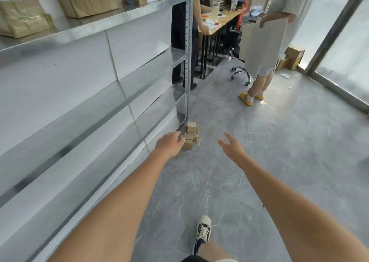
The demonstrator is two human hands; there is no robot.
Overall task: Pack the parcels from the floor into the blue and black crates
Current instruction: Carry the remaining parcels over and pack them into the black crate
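Note:
Several small brown cardboard parcels (191, 134) lie in a loose pile on the grey floor, at the foot of the metal shelf's upright post. My left hand (169, 145) reaches out over the near edge of the pile, fingers loosely curled, holding nothing. My right hand (231, 146) is stretched forward to the right of the pile, fingers spread and empty, well apart from the parcels. No blue or black crate is in view.
A tall metal shelf unit (99, 94) runs along the left, with larger cardboard boxes (93, 0) on its top level. One person (279, 42) holding a white board stands ahead, and another stands by a desk (219, 22). An office chair base (240, 73) sits nearby. My shoe (202, 231) is below.

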